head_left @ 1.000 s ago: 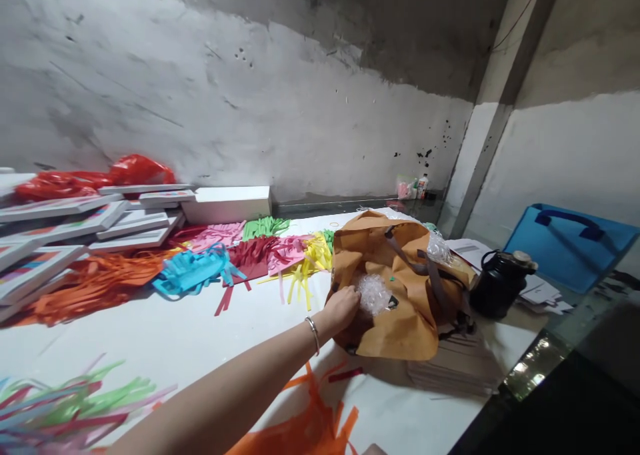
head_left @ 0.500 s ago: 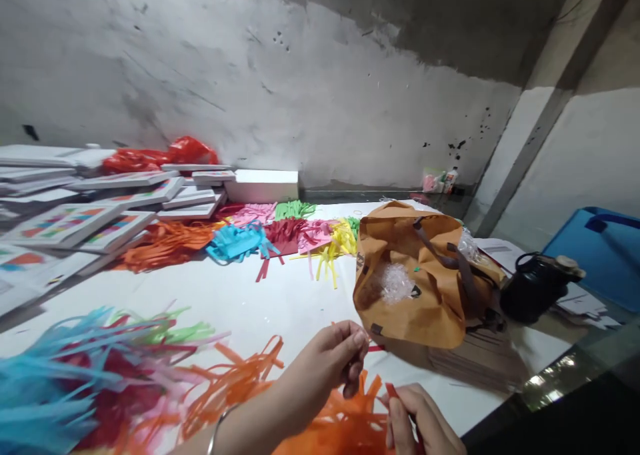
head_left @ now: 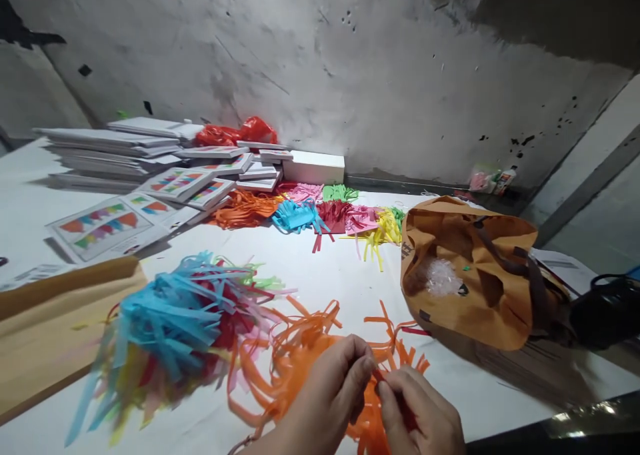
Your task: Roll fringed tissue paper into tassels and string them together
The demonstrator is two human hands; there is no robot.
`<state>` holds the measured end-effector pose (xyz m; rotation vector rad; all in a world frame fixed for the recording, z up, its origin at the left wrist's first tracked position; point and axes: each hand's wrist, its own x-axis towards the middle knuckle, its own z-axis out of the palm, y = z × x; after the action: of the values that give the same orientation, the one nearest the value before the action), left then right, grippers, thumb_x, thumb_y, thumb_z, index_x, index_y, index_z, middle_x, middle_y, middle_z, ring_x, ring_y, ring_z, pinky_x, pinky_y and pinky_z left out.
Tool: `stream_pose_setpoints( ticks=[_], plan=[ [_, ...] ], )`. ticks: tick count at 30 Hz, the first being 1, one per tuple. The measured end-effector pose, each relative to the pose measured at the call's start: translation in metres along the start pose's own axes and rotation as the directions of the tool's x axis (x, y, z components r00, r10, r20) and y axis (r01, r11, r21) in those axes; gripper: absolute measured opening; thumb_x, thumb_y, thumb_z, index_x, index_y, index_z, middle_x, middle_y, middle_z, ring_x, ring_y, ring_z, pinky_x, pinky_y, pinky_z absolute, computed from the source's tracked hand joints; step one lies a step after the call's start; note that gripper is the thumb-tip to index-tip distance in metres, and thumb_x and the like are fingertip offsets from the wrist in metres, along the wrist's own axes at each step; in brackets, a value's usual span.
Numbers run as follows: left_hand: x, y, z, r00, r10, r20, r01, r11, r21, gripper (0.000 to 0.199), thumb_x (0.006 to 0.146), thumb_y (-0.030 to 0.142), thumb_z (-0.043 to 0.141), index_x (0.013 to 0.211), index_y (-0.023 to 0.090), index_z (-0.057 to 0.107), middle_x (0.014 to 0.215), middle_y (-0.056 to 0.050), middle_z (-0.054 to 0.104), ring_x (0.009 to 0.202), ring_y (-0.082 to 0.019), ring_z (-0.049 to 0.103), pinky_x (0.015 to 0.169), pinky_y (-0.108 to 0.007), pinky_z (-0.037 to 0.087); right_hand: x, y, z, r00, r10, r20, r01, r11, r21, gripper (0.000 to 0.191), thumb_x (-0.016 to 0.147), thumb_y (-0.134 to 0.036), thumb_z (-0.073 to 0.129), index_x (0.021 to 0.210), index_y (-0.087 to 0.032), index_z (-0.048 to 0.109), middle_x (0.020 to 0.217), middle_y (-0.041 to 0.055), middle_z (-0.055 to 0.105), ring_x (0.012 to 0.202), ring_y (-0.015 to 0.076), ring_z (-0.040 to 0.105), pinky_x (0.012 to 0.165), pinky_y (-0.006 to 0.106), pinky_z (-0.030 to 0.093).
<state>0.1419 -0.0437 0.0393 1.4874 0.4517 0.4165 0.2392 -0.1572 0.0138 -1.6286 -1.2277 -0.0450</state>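
Fingers of my left hand (head_left: 343,381) are pinched together over the orange fringed strips (head_left: 295,355) at the bottom middle; what they hold is too small to make out. Close beside it on the right, my right hand (head_left: 420,408) is closed on a small red strip (head_left: 379,375), its tip pointing toward the left fingertips. Loose orange strips spread around and beneath both hands. To the left lies a heap of blue fringed strips (head_left: 175,315), mixed with dark red, pink, yellow and green ones.
An open orange-brown bag (head_left: 480,308) with clear plastic inside stands at the right, near a black object (head_left: 605,311). Coloured fringe bundles (head_left: 297,215) line the table's back, beside stacked white packets (head_left: 115,151) and a white box (head_left: 315,167). Brown paper (head_left: 65,328) lies left.
The view has swung left, bringing more packets and the brown paper into sight. My hands have come together, and the red strip is now by my left fingertips.
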Motion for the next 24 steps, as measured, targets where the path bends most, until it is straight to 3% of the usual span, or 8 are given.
stream_pose_setpoints(
  ticks=[4, 9, 18, 24],
  plan=[
    [-0.012, -0.005, -0.012, 0.987, 0.159, -0.025, -0.150, 0.966, 0.210, 0.036, 0.101, 0.051, 0.040, 0.083, 0.021, 0.049, 0.063, 0.004, 0.046, 0.053, -0.011, 0.042, 0.049, -0.022, 0.033, 0.003, -0.005, -0.003, 0.993, 0.006, 0.120, 0.000, 0.999, -0.047, 0.027, 0.099, -0.024, 0.045, 0.074, -0.022, 0.055, 0.066, -0.0027, 0.052, 0.057, 0.0105, 0.053, 0.056, 0.022, 0.038],
    [-0.022, -0.004, -0.025, 0.950, 0.313, -0.009, -0.279, 0.858, 0.432, 0.025, 0.102, 0.032, 0.039, 0.084, 0.021, 0.051, 0.076, -0.001, 0.055, 0.065, -0.014, 0.049, 0.060, -0.023, 0.039, 0.007, -0.014, 0.002, 0.986, 0.013, 0.167, 0.006, 0.993, -0.116, 0.027, 0.096, -0.023, 0.045, 0.070, -0.022, 0.053, 0.062, -0.0040, 0.050, 0.054, 0.0098, 0.049, 0.053, 0.022, 0.035],
    [-0.033, -0.010, -0.035, 0.936, 0.351, 0.008, -0.313, 0.824, 0.473, 0.020, 0.102, 0.026, 0.040, 0.086, 0.022, 0.051, 0.081, -0.001, 0.059, 0.069, -0.014, 0.052, 0.063, -0.023, 0.041, 0.007, -0.019, 0.011, 0.977, -0.021, 0.213, 0.018, 1.000, 0.018, 0.027, 0.095, -0.024, 0.047, 0.068, -0.022, 0.050, 0.061, -0.0049, 0.048, 0.053, 0.0091, 0.047, 0.052, 0.021, 0.033],
    [-0.036, -0.012, -0.039, 0.958, 0.286, -0.024, -0.247, 0.864, 0.439, 0.024, 0.102, 0.031, 0.037, 0.084, 0.022, 0.051, 0.076, -0.002, 0.058, 0.066, -0.015, 0.050, 0.060, -0.025, 0.039, 0.005, -0.020, 0.017, 0.983, -0.034, 0.178, 0.033, 0.999, 0.008, 0.029, 0.098, -0.027, 0.047, 0.069, -0.021, 0.053, 0.061, -0.0043, 0.049, 0.052, 0.0093, 0.049, 0.051, 0.020, 0.035]
  ],
)
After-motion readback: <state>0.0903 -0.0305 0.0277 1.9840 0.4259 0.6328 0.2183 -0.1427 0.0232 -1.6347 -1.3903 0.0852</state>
